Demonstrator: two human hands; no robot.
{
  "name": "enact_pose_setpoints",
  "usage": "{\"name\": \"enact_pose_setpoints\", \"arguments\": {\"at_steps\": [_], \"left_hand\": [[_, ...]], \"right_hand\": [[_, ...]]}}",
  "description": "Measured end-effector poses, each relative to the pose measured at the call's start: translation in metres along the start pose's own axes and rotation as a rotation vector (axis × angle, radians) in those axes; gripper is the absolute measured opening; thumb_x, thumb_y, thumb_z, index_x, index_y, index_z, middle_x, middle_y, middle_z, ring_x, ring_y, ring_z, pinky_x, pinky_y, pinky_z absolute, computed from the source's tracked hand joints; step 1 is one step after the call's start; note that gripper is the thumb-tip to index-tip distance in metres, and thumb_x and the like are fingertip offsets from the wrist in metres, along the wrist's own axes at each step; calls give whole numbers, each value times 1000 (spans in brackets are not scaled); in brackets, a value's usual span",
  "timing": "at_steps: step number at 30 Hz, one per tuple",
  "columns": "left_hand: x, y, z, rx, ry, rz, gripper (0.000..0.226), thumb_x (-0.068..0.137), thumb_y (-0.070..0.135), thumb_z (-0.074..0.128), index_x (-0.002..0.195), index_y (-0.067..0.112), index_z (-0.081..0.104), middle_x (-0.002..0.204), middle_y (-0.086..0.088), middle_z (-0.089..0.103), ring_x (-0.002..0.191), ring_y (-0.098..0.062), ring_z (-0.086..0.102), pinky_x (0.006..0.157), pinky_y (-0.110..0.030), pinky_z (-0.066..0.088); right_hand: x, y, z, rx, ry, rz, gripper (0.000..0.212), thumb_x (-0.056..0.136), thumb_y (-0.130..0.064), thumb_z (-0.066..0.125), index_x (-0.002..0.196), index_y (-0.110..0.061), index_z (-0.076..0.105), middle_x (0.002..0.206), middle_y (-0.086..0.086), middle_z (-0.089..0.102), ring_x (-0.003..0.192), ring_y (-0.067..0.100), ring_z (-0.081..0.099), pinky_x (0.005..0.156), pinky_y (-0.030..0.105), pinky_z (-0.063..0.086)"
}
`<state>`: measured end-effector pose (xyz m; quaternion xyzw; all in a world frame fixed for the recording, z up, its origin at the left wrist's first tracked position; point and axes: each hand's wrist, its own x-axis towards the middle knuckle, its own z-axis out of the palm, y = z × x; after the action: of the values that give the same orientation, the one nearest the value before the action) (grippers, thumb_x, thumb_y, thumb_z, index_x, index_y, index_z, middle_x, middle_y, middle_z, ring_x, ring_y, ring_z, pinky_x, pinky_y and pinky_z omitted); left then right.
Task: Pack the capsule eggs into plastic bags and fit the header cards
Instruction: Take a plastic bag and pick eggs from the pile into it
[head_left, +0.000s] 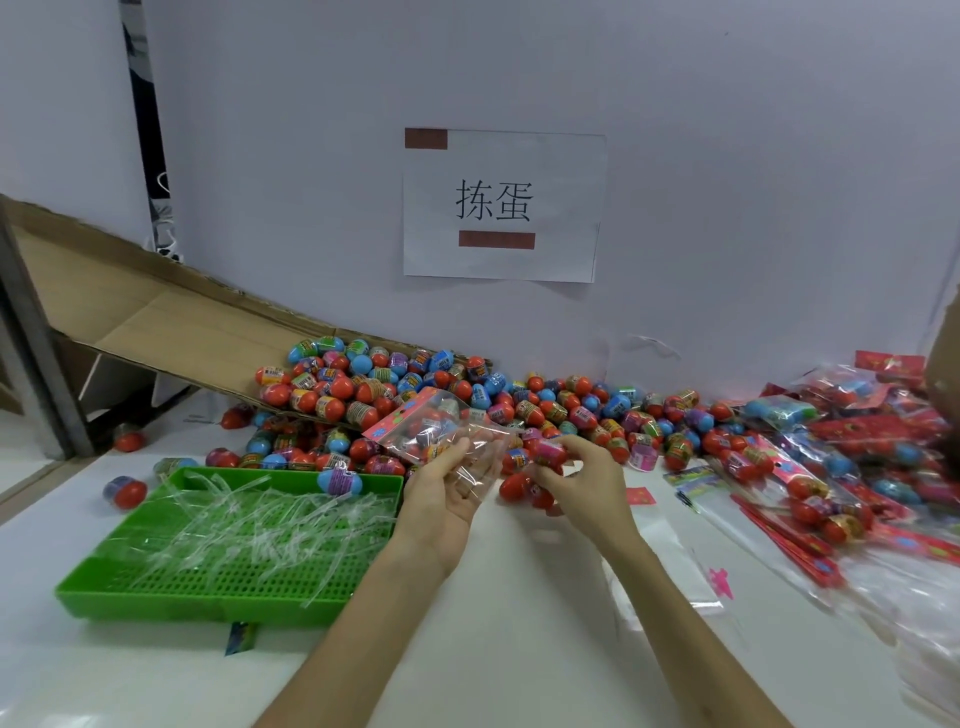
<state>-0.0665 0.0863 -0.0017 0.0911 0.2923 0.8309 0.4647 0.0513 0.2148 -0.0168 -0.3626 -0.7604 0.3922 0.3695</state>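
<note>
Now left hand (451, 491) grips plastic bag (460, 434), fingers curled; right hand (589, 480) pinches capsule egg (548, 453) nr bag mouth; limp film could fold shut, egg drops onto worktop (519, 623).

White table (519, 623) under loose capsule eggs (571, 410), green tray (156, 597), packed bags (857, 457).

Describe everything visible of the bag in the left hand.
The plastic bag is clear, crinkled film with a pink header card, printed with blue and green shapes, at its far end. Several capsule eggs, some red, sit inside near the card. It is held above the table, tilted, card end up and left. The left hand holds it from beneath, palm up, thumb on the film. Its other end faces the right hand, which pinches an egg just beside it.
</note>
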Motion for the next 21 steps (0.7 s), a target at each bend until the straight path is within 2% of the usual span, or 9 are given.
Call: {"name": "enact_pose_setpoints", "arguments": {"at_steps": [2, 4, 6, 11, 15, 16, 18, 19, 21], "left_hand": [[1, -1, 0, -5, 13, 13, 29, 99, 6, 61, 126, -4, 62, 116, -24, 74, 103, -28, 77, 87, -35, 63], [2, -1, -1, -15, 24, 16, 29, 97, 7, 63, 125, -2, 65, 118, -23, 74, 104, -29, 76, 84, -35, 64], [2, -1, -2, 4, 33, 16, 24, 97, 9, 64, 120, -1, 68, 117, -22, 75, 103, -28, 77, 83, -34, 64], [3, -3, -1, 49, 80, 14, 14, 99, 12, 65, 104, 4, 74, 109, -18, 78, 87, -22, 78, 85, -33, 63], [1, -4, 1, 61, 45, -13, 23, 103, 18, 60, 116, 3, 72, 114, -18, 76, 93, -22, 77, 91, -35, 61], [0, -4, 2, 76, 28, -19, 25, 103, 19, 60, 119, 3, 71, 115, -17, 76, 93, -21, 77, 89, -35, 62], [-3, -7, 5, 115, -6, -20, 29, 101, 17, 63, 124, 1, 70, 113, -16, 75, 89, -19, 75, 75, -32, 65], [-5, -9, 6, 138, -20, -13, 32, 100, 15, 63, 128, 0, 69, 111, -15, 75, 87, -18, 75, 69, -30, 63], [-6, -12, 7, 181, -42, 6, 36, 99, 12, 63, 132, -2, 65, 113, -17, 75, 89, -20, 75, 68, -29, 61]], "right_hand": [[-3, -9, -6, 265, -3, 32, 16, 87, -17, 80, 99, -23, 72, 99, -4, 70, 94, 22, 73, 67, 38, 64], [-5, -21, -9, 475, 3, 19, 17, 87, -15, 80, 101, -24, 74, 100, 1, 73, 90, 22, 76, 62, 35, 63], [-7, -34, -7, 557, 29, -41, 19, 87, -18, 80, 101, -29, 73, 99, -1, 75, 89, 18, 76, 63, 33, 63], [-20, -40, 11, 571, 89, -161, 22, 85, -19, 82, 104, -26, 72, 95, -6, 74, 89, 20, 76, 71, 35, 64], [-23, -36, 18, 513, 161, -163, 26, 84, -20, 83, 107, -22, 71, 96, -7, 73, 89, 15, 75, 75, 30, 63], [-24, -35, 19, 493, 178, -166, 27, 84, -21, 83, 108, -23, 71, 96, -8, 72, 88, 13, 75, 74, 27, 62], [-25, -33, 19, 456, 208, -167, 28, 84, -20, 83, 109, -22, 71, 97, -9, 72, 88, 11, 74, 75, 27, 63], [-26, -31, 20, 450, 220, -159, 27, 85, -19, 83, 109, -23, 71, 97, -10, 71, 88, 12, 74, 76, 31, 64], [-26, -28, 21, 432, 249, -126, 26, 85, -17, 82, 107, -27, 71, 99, -17, 69, 93, 14, 72, 78, 39, 64]]}}
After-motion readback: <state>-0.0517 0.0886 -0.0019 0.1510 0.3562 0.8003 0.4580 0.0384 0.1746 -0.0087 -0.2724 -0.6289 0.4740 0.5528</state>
